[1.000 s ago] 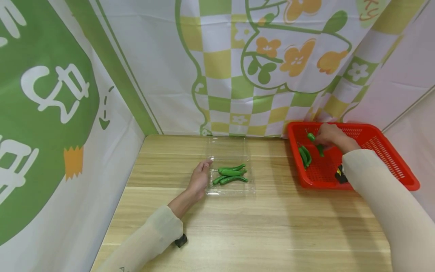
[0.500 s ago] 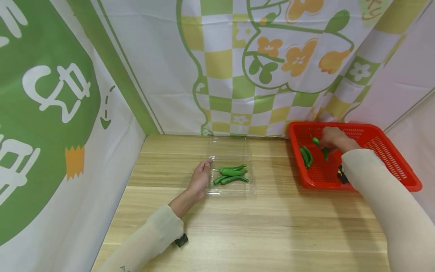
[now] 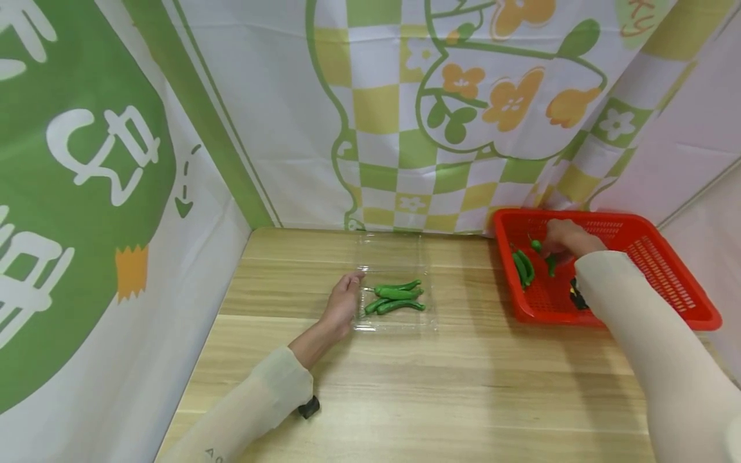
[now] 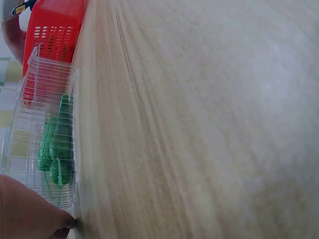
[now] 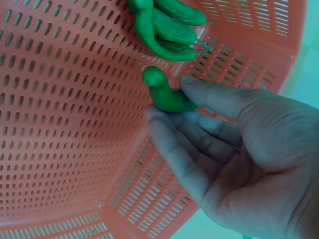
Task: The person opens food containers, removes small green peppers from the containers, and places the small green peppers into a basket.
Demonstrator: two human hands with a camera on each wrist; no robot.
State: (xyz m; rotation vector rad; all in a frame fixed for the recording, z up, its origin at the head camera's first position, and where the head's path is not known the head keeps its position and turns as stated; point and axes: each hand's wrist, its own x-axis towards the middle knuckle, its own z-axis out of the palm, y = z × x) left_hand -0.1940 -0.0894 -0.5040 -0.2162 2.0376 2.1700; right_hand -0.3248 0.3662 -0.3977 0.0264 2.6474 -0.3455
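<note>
My right hand (image 5: 249, 144) is inside a red plastic basket (image 3: 689, 308), pinching a green chili pepper (image 5: 169, 94) between thumb and fingers. Beside it in the basket lie several more green chili peppers (image 5: 169, 25), near the left wall in the head view. An uncovered clear plastic box (image 4: 50, 74) stands on the table, its clear lid (image 3: 390, 247) folded back. Several green chili peppers (image 3: 396, 294) lie together in the box. At the box's left edge, my left hand (image 3: 341, 305) holds the side wall; its fingertips are partly hidden.
Under everything is a light wooden table (image 3: 463, 392). A printed cloth (image 3: 376, 109) hangs along its back edge, and another cloth wall (image 3: 202, 257) runs down the left. The basket stands at the back right corner.
My right hand has shifted slightly within the basket, with the chili pepper still in its fingers. The left hand and box stay put; the head view has shifted slightly.
</note>
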